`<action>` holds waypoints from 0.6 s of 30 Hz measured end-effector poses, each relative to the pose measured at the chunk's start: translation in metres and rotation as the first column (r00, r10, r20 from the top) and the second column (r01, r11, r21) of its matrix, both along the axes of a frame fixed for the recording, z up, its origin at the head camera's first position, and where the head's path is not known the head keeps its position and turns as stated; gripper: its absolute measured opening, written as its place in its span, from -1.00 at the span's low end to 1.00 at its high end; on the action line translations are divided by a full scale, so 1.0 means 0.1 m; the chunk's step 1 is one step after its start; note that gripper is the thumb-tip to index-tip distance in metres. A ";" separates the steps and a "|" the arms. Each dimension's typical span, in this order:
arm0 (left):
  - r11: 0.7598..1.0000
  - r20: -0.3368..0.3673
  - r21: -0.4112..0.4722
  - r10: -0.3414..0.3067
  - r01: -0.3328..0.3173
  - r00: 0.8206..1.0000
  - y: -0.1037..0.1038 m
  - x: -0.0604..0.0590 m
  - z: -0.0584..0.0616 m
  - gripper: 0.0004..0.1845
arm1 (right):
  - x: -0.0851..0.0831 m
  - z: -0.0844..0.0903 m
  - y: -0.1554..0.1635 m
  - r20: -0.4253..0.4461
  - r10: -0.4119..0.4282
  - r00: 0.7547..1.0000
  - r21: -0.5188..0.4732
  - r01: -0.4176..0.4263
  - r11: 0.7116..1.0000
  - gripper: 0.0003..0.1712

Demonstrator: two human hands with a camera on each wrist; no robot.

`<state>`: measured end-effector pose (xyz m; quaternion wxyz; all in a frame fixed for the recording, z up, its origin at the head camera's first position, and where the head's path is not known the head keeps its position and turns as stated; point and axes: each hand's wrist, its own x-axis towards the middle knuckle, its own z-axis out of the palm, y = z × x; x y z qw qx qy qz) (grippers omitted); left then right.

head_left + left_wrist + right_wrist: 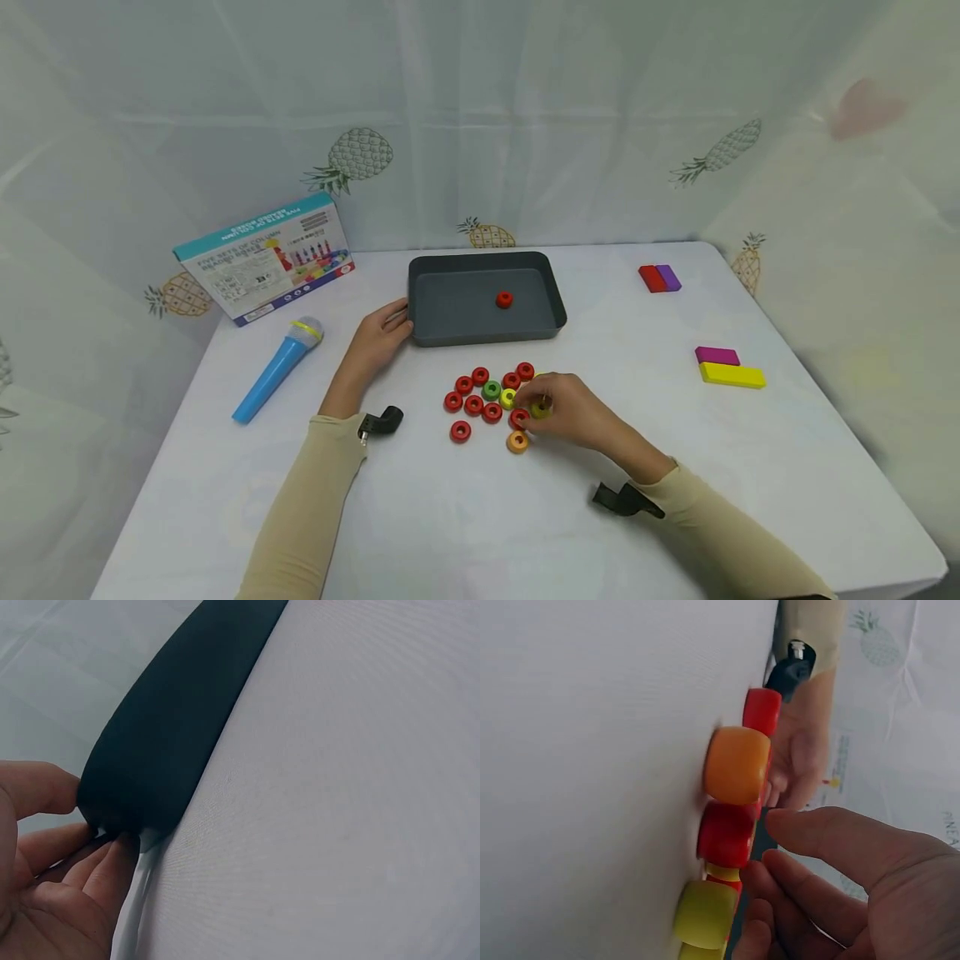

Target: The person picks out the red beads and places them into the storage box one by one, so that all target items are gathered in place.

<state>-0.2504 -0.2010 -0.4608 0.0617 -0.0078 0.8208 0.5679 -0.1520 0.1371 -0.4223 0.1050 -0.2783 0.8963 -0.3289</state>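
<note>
Beads (492,412) below the tray (457,304), right hand (566,408) among them

Beads lie in a loose cluster on the counter (420,517), just in front of the tray. They are short, round and glossy, each with a hole through the middle. Most are red; a green bead (491,385) sits within the group, with a few yellow ones near it and an orange bead (517,451) at the near edge. One more red bead (505,300) is inside the grey tray, right of its centre.

The right thumb and fingers are bent and slightly parted right at a red bead in the cluster; the right wrist view shows the dark tray through the gap between their tips, and nothing held. The left hand (384,333) has its fingers against the tray's left end; whether they grip it, I cannot tell.

From the head camera the beads show their holes; the right wrist view gives their bulging sides instead, with the left hand beyond. The left wrist view shows what the head view hides: the thumb at the tray's corner and the other fingers bent beside it. Only the head view takes in the microphone (274,372), the whole box (266,260) and the coloured blocks (733,375) at the right.
</note>
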 end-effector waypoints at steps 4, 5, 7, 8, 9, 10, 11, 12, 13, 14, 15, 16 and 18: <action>1.000 -0.002 -0.004 0.006 -0.006 1.000 0.00 -0.01 -0.02 -0.40 | 0.03 -0.04 0.00 -0.024 0.006 1.000 0.019 -0.006 1.000 -0.75; 1.000 -0.002 0.001 0.006 -0.006 1.000 0.00 -0.01 -0.02 -0.40 | 0.03 -0.05 -0.01 -0.027 0.006 1.000 0.023 -0.005 1.000 -0.75; 1.000 -0.004 0.010 0.007 -0.007 1.000 0.00 -0.01 -0.02 -0.40 | 0.03 -0.06 -0.01 -0.030 0.005 1.000 0.028 -0.004 1.000 -0.75; 1.000 -0.004 0.013 0.006 -0.006 1.000 0.00 -0.01 -0.02 -0.40 | 0.03 -0.06 -0.02 -0.033 0.006 0.999 0.031 -0.005 1.000 -0.75; 1.000 -0.005 0.016 0.006 -0.006 1.000 0.00 -0.01 -0.02 -0.40 | 0.03 -0.06 -0.02 -0.036 0.009 0.999 0.034 -0.008 0.999 -0.75; 1.000 -0.004 0.016 0.005 -0.005 1.000 -0.01 -0.01 -0.02 -0.40 | 0.02 -0.05 -0.01 -0.040 0.014 0.999 0.037 -0.013 0.999 -0.75; 1.000 -0.003 0.018 0.005 -0.005 1.000 -0.01 -0.01 -0.01 -0.40 | 0.02 -0.05 -0.01 -0.044 0.019 0.999 0.038 -0.017 0.999 -0.75; 1.000 -0.001 0.019 0.005 -0.005 1.000 -0.01 -0.01 -0.01 -0.40 | 0.01 -0.04 -0.01 -0.050 0.023 0.999 0.039 -0.021 0.999 -0.74; 1.000 0.000 0.020 0.005 -0.005 1.000 -0.01 -0.01 -0.02 -0.40 | 0.01 -0.03 -0.01 -0.057 0.026 0.998 0.039 -0.023 0.999 -0.74; 1.000 0.002 0.018 0.003 -0.003 1.000 -0.02 -0.01 -0.02 -0.40 | 0.00 -0.02 0.00 -0.062 0.027 0.998 0.037 -0.025 0.999 -0.73; 1.000 0.004 0.018 0.003 -0.003 1.000 -0.02 -0.01 -0.01 -0.40 | -0.01 -0.01 0.01 -0.068 0.028 0.997 0.034 -0.025 0.999 -0.73; 1.000 0.005 0.017 0.003 -0.003 1.000 -0.02 -0.01 -0.01 -0.40 | -0.02 0.00 0.01 -0.072 0.025 0.997 0.029 -0.023 0.999 -0.73; 1.000 0.001 0.015 0.002 -0.002 1.000 -0.01 -0.01 -0.01 -0.40 | -0.05 0.03 0.02 -0.082 0.020 0.996 0.019 -0.019 1.000 -0.72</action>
